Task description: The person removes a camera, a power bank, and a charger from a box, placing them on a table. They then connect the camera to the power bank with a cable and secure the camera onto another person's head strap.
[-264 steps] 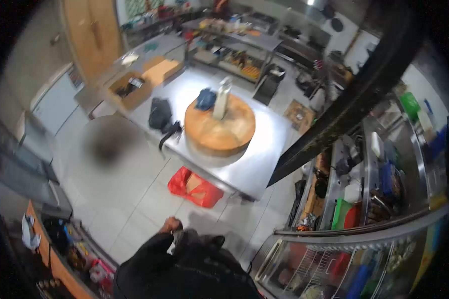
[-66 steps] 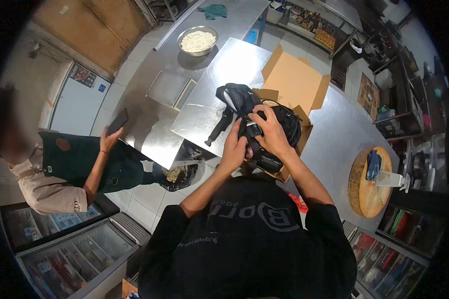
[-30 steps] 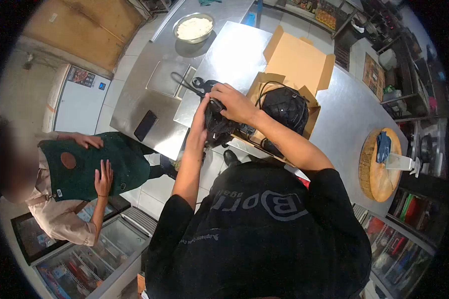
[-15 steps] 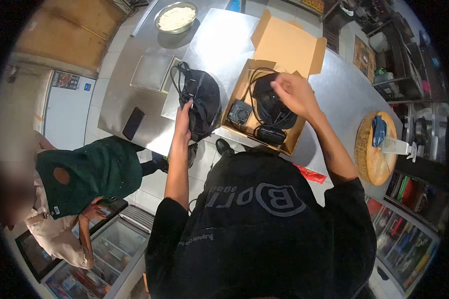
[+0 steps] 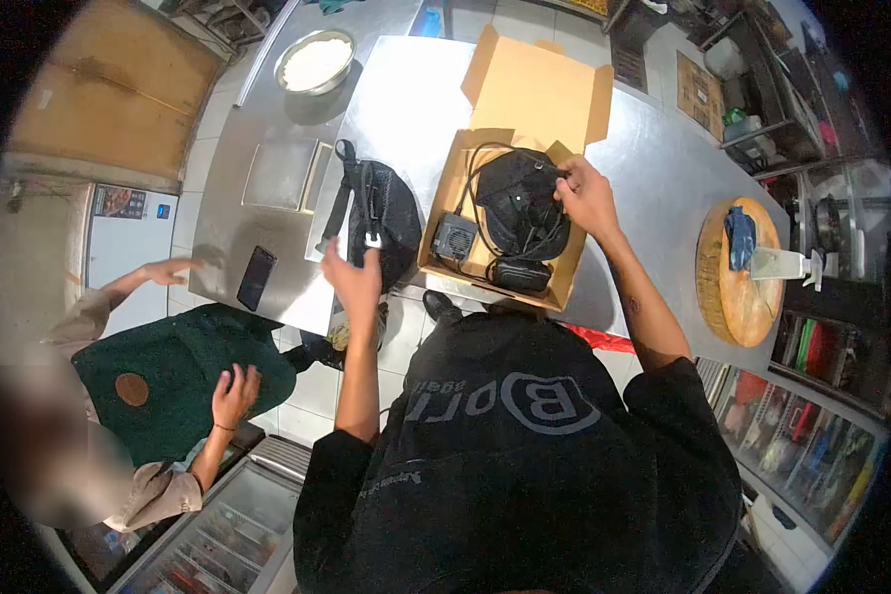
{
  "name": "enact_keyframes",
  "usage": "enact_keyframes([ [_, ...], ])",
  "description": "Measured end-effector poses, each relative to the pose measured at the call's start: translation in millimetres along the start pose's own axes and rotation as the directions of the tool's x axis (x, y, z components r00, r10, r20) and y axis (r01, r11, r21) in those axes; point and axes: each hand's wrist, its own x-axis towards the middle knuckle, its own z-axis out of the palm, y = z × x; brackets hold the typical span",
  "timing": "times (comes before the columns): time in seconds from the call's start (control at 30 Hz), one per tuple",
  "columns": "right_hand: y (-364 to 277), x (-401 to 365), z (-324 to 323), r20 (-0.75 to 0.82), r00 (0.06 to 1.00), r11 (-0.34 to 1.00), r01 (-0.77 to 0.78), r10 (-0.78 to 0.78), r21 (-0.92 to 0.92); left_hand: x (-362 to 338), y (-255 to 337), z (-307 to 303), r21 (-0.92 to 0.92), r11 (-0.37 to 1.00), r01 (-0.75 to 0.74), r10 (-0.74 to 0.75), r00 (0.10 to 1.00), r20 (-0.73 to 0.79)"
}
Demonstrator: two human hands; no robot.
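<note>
My left hand (image 5: 353, 282) is at the near-left edge of a black bag (image 5: 396, 218) lying on the steel table. Its thumb and fingers are apart, close to the strap and a small white buckle (image 5: 372, 241). My right hand (image 5: 588, 196) has its fingers bent together at the right edge of a black cap (image 5: 520, 203), seemingly pinching it. The cap lies in an open cardboard box (image 5: 453, 178). Beside it in the box are a dark grey ribbed device (image 5: 455, 238), a black cable (image 5: 475, 178) and a black case (image 5: 521, 275).
A phone (image 5: 256, 278) and a bowl of white food (image 5: 316, 61) are on the steel table (image 5: 653, 198). At right, a round wooden board (image 5: 713, 267) holds a blue cloth (image 5: 740, 238) and a clear spray bottle (image 5: 777, 265). A co-worker in a green apron (image 5: 183, 371) stands at left.
My left hand's fingers have spread at the bag, whose straps now lie differently. My right hand has moved down to the cap's right edge. The co-worker has raised one hand toward the table.
</note>
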Motion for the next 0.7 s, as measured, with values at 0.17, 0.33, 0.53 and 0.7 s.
enact_keyframes([
  [0.17, -64.5, 11.4, -21.9, 0.275, 0.931, 0.712, -0.363, 0.242, 0.601, -9.3, 120.4, -53.7, -0.347, 0.913, -0.212, 0.196, 0.977, -0.082],
  [0.33, -128.2, -0.3, -40.4, 0.175, 0.971, 0.624, -0.238, 0.161, 0.745, 10.2, 173.3, -5.7, -0.646, 0.552, 0.527, 0.283, 0.611, 0.740],
  [0.53, -145.1, -61.2, -22.4, -0.048, 0.978, 0.775, 0.192, -0.205, 0.603, 32.0, 220.3, 25.9, -0.496, 0.105, 0.862, 0.347, 0.436, 0.830],
  [0.7, -149.3, -107.2, -20.0, 0.059, 0.928, 0.798, 0.283, -0.368, 0.532, 40.3, 214.7, 49.6, -0.337, -0.037, 0.941, 0.253, 0.335, 0.908],
])
